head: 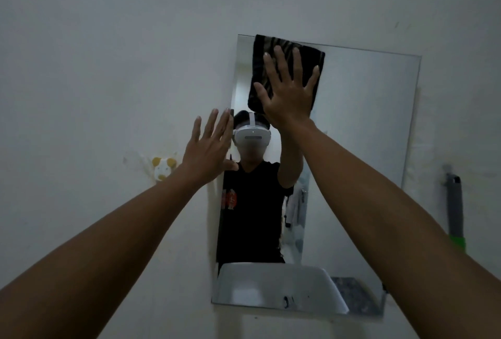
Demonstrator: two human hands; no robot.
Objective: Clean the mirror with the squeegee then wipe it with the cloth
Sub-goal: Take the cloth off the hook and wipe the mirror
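A frameless rectangular mirror [366,149] hangs on the white wall. My right hand [288,89] lies flat with fingers spread, pressing a dark folded cloth [271,51] against the mirror's upper left corner. My left hand [208,149] is flat and spread against the mirror's left edge, with nothing in it. The squeegee [455,208], grey with a green band, hangs on the wall to the right of the mirror, away from both hands.
A small white and yellow wall hook [162,167] is stuck to the wall left of the mirror. The mirror reflects a person in a black shirt and a white sink at the bottom.
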